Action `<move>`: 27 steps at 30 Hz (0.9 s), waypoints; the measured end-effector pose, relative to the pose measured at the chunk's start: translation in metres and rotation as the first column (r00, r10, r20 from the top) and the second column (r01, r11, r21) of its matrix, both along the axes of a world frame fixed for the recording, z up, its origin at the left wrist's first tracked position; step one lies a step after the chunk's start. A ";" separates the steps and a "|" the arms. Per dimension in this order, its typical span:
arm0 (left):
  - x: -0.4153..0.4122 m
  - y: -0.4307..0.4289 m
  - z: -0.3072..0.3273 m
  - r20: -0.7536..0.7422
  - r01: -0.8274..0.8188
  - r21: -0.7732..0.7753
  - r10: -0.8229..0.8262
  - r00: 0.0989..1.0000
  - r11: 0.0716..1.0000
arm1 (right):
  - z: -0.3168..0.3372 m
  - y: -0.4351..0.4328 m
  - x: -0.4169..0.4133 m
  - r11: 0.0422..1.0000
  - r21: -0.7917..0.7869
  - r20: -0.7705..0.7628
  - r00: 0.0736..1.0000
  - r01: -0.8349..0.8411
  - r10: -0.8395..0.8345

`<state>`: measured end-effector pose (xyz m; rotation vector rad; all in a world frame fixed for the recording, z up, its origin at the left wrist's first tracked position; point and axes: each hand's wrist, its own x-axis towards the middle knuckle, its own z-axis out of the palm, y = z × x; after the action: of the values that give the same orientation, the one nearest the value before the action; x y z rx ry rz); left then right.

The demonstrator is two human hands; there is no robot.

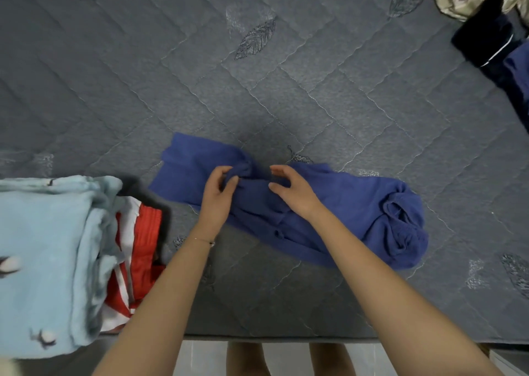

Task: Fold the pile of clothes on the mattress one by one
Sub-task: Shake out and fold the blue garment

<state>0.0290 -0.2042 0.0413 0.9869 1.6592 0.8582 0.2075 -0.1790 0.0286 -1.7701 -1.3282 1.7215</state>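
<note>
A blue garment (pixel 352 203) lies crumpled across the grey quilted mattress (pixel 257 75), stretched from left to right near the front edge. My left hand (pixel 220 189) pinches a bunched fold at the garment's middle. My right hand (pixel 292 188) hovers just right of that fold with its fingers curved and spread, holding nothing. The pile of unfolded clothes (pixel 486 17) sits at the far right corner: a patterned beige cloth, a black piece and a dark blue one.
A stack of folded clothes rests at the front left: a light blue garment (pixel 45 261) on top and a red and white one (pixel 140 246) beneath it. The mattress's front edge (pixel 286 338) runs just before my legs.
</note>
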 end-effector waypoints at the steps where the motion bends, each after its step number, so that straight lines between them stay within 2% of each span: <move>1: -0.013 0.004 -0.001 -0.041 -0.049 0.030 0.050 0.998 0.998 | -0.002 0.001 -0.004 0.998 -0.025 0.007 0.998 -0.062 0.063; 4: -0.047 0.019 -0.005 -0.149 -0.174 0.089 0.186 0.971 0.981 | -0.009 0.005 -0.016 0.961 -0.019 0.175 0.946 -0.274 0.273; 7: -0.069 0.031 -0.003 -0.123 -0.348 0.138 0.364 0.923 0.927 | -0.015 0.008 -0.027 0.917 -0.035 0.423 0.826 -0.397 0.373; 8: -0.074 0.035 -0.004 -0.135 -0.391 0.149 0.410 0.902 0.909 | -0.017 0.009 -0.030 0.920 -0.029 0.469 0.808 -0.390 0.357; 12: -0.086 0.042 -0.005 -0.186 -0.411 0.103 0.423 0.887 0.906 | -0.020 0.015 -0.041 0.974 0.071 0.482 0.862 -0.217 0.157; 14: -0.090 0.044 -0.007 -0.191 -0.437 0.053 0.439 0.878 0.898 | -0.018 0.020 -0.048 0.964 0.184 0.526 0.848 -0.194 0.071; 16: -0.094 0.046 -0.009 -0.162 -0.467 0.029 0.465 0.870 0.884 | -0.015 0.025 -0.054 0.947 0.308 0.449 0.892 -0.091 -0.060; 19: -0.098 0.047 -0.009 -0.126 -0.491 0.031 0.491 0.862 0.871 | -0.007 0.034 -0.061 0.943 0.318 0.200 0.965 0.099 -0.169; 24: -0.103 0.054 -0.004 -0.001 -0.604 0.106 0.607 0.794 0.790 | -0.007 0.049 -0.061 0.896 0.379 0.154 0.939 0.231 -0.307; 27: -0.105 0.054 -0.007 -0.109 -0.587 0.094 0.594 0.797 0.804 | -0.013 0.053 -0.060 0.924 0.339 0.229 0.937 0.178 -0.264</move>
<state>-0.0758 -0.1500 0.0343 0.5563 2.1180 1.2747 0.1476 -0.1263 0.0158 -1.9256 -1.3537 1.1061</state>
